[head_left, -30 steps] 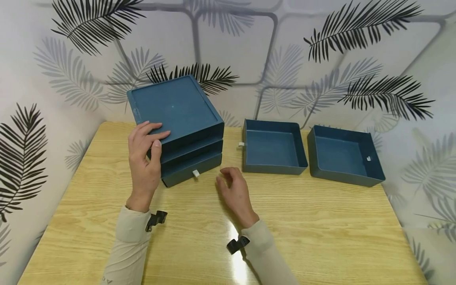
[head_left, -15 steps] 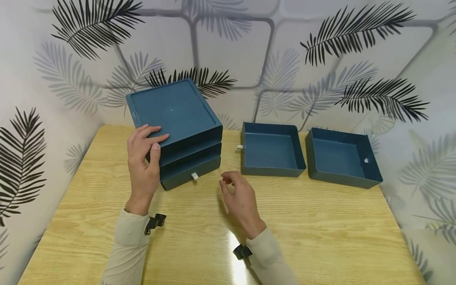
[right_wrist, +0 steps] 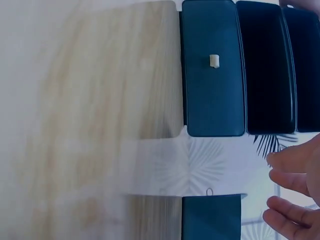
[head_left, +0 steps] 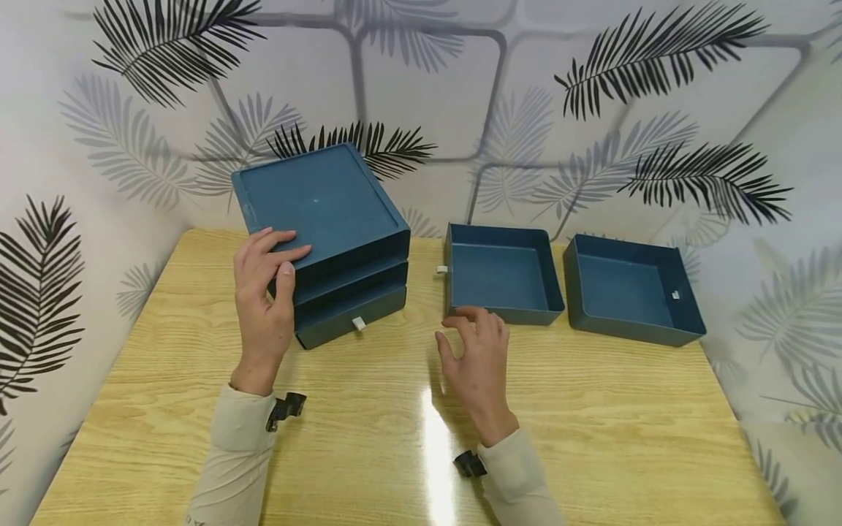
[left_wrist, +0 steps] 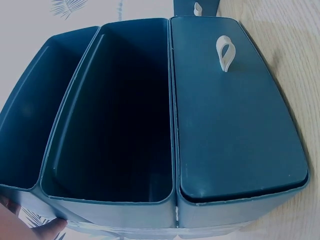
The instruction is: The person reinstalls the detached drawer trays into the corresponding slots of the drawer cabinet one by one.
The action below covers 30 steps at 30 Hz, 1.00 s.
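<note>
Cabinet [head_left: 332,215] is dark blue, boxy, three-tiered.

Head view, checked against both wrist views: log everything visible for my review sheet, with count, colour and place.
Drawer unit: 1, blue, left half of the table, upper two slots open
Bottom drawer: 1, blue, in the unit's lowest slot
Nearer loose drawer: 1, blue, right of the unit
Farther loose drawer: 1, blue, right of the nearer one
Pull tabs: 3, white, one per drawer
Table: 1, yellowish wood grain, under everything
Leaf-print wall covering: white, grey and black, behind the table
Wrist devices: 2, black, at the cuffs
Sleeves: 2, beige, on the forearms
Left hand: 1, on the unit's front left corner
Right hand: 1, before the nearer loose drawer; contact unclear
</note>
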{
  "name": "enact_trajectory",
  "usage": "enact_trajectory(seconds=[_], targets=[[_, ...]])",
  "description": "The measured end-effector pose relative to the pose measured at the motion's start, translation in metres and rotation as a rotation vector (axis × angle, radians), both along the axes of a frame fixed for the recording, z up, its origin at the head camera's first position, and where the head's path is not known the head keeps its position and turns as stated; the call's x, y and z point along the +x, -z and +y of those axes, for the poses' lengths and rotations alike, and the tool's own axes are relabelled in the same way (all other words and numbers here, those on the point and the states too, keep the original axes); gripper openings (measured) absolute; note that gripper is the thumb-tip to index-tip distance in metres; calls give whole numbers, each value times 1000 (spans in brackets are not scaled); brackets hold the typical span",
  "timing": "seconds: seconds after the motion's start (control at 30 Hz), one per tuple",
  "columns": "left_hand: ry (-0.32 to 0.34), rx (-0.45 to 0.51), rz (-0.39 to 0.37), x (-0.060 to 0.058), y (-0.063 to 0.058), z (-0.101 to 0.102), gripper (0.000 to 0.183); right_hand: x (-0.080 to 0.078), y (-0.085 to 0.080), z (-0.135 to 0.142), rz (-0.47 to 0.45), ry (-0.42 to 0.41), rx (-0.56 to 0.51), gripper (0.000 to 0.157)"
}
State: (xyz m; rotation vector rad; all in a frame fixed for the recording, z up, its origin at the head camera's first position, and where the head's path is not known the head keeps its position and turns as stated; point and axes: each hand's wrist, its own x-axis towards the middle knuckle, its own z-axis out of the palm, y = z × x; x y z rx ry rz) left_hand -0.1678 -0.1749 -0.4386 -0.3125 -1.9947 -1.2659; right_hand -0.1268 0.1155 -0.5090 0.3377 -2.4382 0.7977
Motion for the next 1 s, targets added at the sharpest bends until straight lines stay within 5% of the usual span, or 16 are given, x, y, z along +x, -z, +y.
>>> enact_trajectory(seconds=[1.0], targets=[[15,-2,9,2,-4,0,31,-16,12,51,-192,124,10,43]])
